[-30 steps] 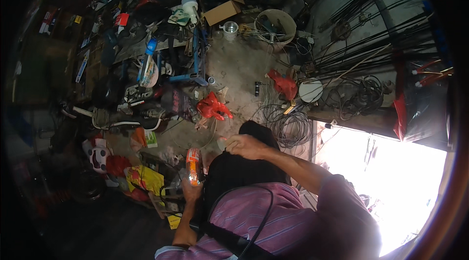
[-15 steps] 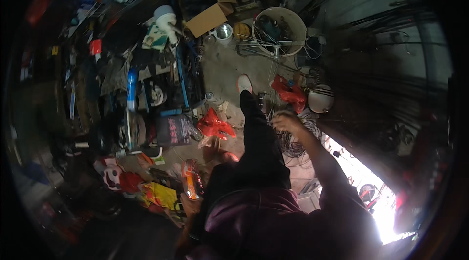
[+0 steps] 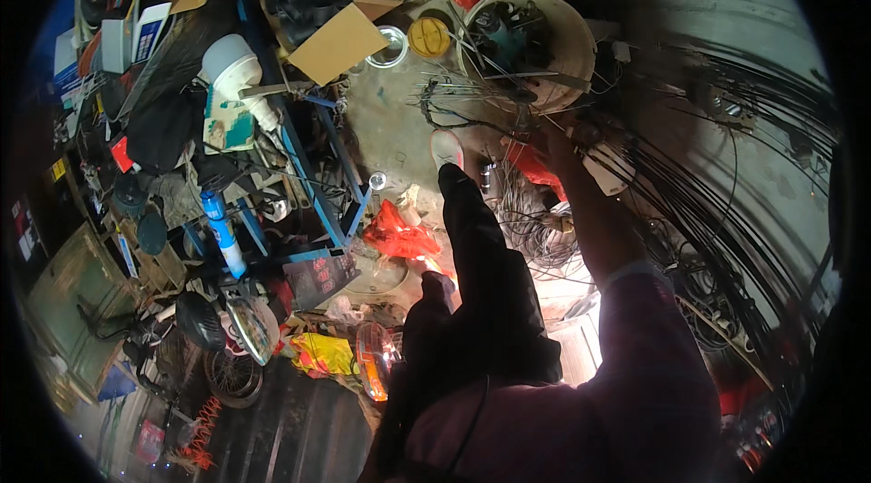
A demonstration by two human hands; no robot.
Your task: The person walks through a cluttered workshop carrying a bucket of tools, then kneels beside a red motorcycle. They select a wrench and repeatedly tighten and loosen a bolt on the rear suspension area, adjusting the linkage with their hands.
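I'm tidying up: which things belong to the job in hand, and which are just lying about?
Probably in use:
white bucket, near the right hand
orange wrapped package; left hand unclear

Lying about:
open cardboard box
large white bulb
yellow bag
coiled wire

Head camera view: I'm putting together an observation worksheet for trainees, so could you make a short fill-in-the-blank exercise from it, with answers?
1. The forearm stretched toward the wide, pale bucket is the person's ____ one.
2. In the picture, the orange-and-clear package is to the ____ of the dark trousers.
3. The crumpled plastic bag left of the shin is coloured ____.
4. The flaps of the cardboard box stand ____.

Missing words: right; left; red; open.
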